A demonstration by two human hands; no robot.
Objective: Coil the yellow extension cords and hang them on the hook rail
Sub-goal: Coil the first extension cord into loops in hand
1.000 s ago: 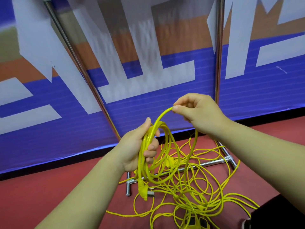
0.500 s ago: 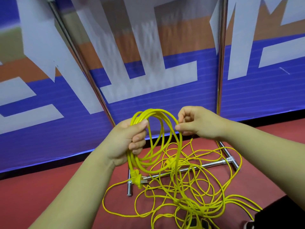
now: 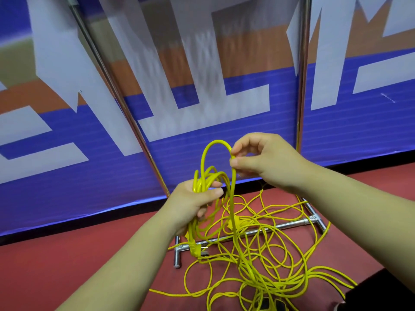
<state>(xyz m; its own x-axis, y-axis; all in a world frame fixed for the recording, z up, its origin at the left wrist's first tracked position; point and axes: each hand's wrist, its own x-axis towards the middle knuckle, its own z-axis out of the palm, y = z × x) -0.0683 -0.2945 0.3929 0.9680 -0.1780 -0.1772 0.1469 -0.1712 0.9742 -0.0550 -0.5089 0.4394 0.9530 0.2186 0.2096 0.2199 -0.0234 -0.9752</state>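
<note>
Above the floor tangle, our left hand [image 3: 190, 203] grips the coiled yellow cord [image 3: 203, 182]; right hand [image 3: 265, 160] pinches the limp, kink-prone next loop.

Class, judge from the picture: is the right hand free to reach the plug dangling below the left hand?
Probably not yet: the right hand pinches a loop of yellow cord. The plug hangs unobstructed below the left hand, so releasing the loop would likely free the way.

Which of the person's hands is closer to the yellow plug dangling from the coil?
Left. The left hand grips the coil directly above the plug, which hangs just below it. The right hand is higher and off to the right, pinching a loop of cord.
</note>
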